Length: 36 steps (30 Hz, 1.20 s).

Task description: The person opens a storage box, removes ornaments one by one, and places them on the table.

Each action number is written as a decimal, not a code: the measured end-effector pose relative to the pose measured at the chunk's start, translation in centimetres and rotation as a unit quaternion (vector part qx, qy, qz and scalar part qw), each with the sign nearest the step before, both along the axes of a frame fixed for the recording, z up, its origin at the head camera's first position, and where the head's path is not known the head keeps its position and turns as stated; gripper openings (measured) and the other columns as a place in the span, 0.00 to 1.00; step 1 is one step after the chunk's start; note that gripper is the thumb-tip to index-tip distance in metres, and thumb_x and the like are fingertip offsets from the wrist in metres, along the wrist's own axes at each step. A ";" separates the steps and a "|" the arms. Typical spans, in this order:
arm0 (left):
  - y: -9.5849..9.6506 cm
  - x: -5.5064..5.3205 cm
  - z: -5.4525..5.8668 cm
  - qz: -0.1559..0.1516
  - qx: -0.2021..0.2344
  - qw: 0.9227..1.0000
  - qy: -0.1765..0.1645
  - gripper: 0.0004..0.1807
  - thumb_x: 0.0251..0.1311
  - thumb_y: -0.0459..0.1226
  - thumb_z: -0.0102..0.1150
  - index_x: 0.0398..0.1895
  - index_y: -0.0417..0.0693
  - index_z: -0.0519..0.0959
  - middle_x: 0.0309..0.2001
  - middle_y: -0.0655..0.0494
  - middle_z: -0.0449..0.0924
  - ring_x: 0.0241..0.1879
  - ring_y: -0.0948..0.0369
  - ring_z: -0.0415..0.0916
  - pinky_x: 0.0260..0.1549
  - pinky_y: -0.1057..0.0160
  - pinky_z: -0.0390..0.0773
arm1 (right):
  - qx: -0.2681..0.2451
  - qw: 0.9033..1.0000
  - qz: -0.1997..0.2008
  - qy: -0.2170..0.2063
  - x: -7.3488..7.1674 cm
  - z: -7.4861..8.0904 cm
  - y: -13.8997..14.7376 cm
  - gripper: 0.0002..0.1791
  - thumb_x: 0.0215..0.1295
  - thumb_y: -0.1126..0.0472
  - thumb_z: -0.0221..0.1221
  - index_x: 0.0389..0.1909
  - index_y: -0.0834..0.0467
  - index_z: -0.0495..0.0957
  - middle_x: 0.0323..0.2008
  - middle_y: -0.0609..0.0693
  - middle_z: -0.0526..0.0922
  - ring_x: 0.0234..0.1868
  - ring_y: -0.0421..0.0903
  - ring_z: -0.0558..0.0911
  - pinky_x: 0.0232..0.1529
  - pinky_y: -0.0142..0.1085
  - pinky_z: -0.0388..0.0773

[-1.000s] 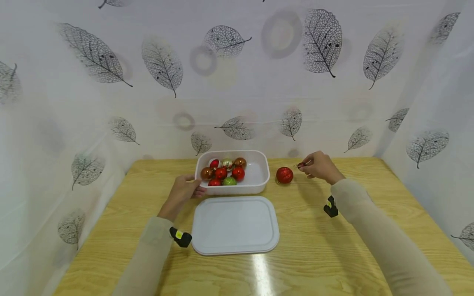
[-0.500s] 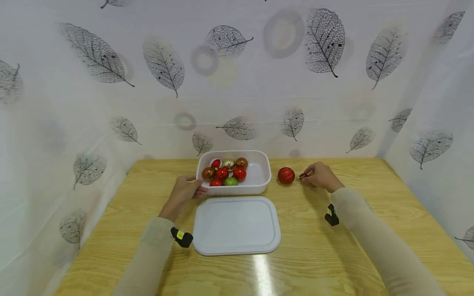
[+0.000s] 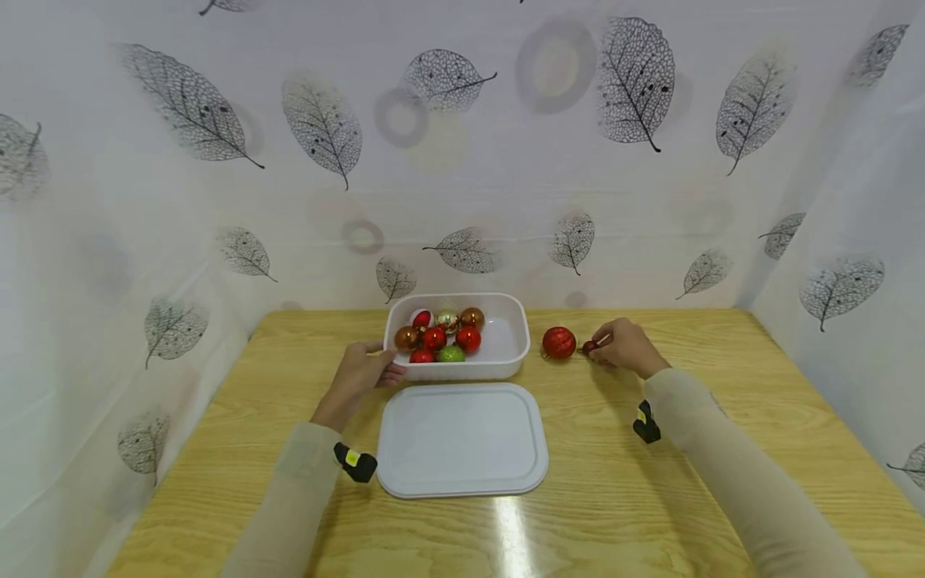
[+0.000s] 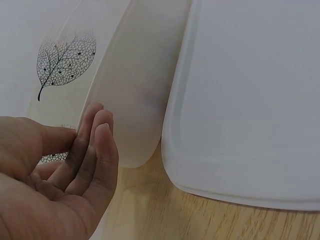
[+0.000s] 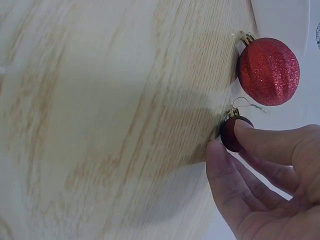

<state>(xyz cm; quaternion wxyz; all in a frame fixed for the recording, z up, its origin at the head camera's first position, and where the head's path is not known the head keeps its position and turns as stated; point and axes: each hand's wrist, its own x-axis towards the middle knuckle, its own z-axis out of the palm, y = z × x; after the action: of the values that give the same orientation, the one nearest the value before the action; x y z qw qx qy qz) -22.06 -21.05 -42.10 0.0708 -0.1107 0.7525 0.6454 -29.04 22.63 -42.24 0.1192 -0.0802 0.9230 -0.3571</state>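
Note:
My right hand (image 3: pixel 627 348) pinches a small dark red Christmas bauble (image 5: pixel 231 131) between thumb and fingers at the tabletop. Its gold cap and wire loop point away from the hand. Just beyond it, to the left in the head view, lies a large glittery red bauble (image 3: pixel 560 343). With the thumb at the rim and the fingers against the outer wall, my left hand (image 3: pixel 357 376) holds the near left corner of a white plastic tub (image 3: pixel 506 369). Red, copper, gold and green baubles (image 3: pixel 433 338) fill the tub's left part.
A flat white lid (image 3: pixel 462 440) lies on the wooden table (image 3: pixel 592 498) in front of the tub. Behind and at both sides hangs a pale curtain (image 3: pixel 462 185) with a leaf print.
My right hand has lowered the small dark red bauble to the tabletop beside the large red one. The left hand stays on the tub.

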 end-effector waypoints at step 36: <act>0.0 0.0 0.1 0.004 -0.002 1.000 -0.011 0.26 0.76 0.32 0.50 0.70 0.24 0.63 0.30 0.46 0.86 0.27 0.61 0.84 0.31 0.65 0.87 | -0.024 0.999 0.034 0.033 -0.5 7.8 -3.7 0.21 0.69 0.65 0.63 0.57 0.74 0.75 0.50 0.71 0.82 0.37 0.54 0.87 0.41 0.42 0.88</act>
<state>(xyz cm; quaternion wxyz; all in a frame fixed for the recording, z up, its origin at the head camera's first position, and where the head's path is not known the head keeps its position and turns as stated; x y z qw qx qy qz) -22.06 -21.05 -42.01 0.0765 -0.1207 0.7522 0.6432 -29.55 18.91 -34.48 0.0985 -0.1265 0.9142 -0.3722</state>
